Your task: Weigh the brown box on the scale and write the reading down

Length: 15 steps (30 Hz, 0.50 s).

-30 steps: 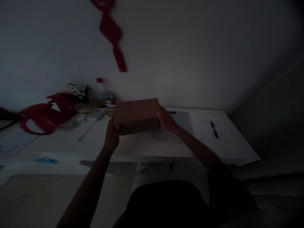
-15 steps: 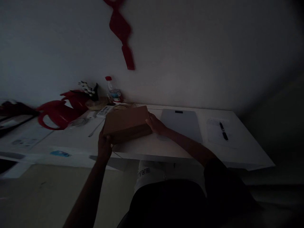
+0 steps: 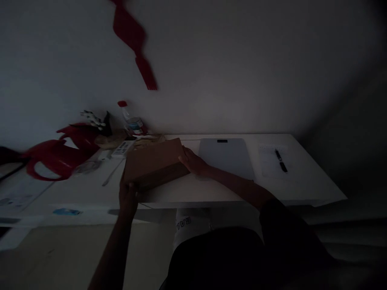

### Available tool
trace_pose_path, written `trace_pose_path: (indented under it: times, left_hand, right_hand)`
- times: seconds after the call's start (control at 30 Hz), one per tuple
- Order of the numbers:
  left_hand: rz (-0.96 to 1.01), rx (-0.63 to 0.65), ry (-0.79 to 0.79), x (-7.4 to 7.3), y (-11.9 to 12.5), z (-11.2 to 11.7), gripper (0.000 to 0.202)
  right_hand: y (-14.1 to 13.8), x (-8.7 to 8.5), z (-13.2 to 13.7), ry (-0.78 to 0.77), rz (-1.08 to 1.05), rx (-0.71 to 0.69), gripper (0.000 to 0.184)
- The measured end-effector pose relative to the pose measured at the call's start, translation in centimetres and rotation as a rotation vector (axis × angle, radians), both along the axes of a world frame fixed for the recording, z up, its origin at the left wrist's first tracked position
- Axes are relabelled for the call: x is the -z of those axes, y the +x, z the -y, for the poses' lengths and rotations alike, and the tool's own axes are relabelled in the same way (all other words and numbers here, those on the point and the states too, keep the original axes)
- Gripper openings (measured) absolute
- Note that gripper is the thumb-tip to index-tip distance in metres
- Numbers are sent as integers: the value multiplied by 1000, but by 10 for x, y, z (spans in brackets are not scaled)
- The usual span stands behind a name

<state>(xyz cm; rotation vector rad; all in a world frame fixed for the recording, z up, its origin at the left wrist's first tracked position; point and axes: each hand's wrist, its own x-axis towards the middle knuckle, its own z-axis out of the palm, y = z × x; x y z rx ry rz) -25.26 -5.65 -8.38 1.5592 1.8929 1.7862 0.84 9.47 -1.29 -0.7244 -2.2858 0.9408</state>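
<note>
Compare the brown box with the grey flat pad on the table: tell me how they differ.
The brown box is thick, while the grey pad is thin and flat. The box is gripped by the left hand and right hand; the pad is untouched. The box sits skewed, the pad nearly square to the white table. Both are rectangular and plain-topped.

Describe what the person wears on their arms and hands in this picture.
The left hand and right hand are bare: no gloves, rings or watch show in the dim light. The left forearm is uncovered. The right arm is bare to above the elbow, where a dark short sleeve begins.
</note>
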Motion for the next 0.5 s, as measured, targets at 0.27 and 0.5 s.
trace_pose_path:
  times: [0.27,0.5]
  left_hand:
    - [-586,-237,458,-63,60,9,63]
    - [-1048,582,421,-99,179,-28,42]
  right_hand:
    - [64,-33,-5,189,90,102,43]
    - [197,-58,-32,266,418,345,21]
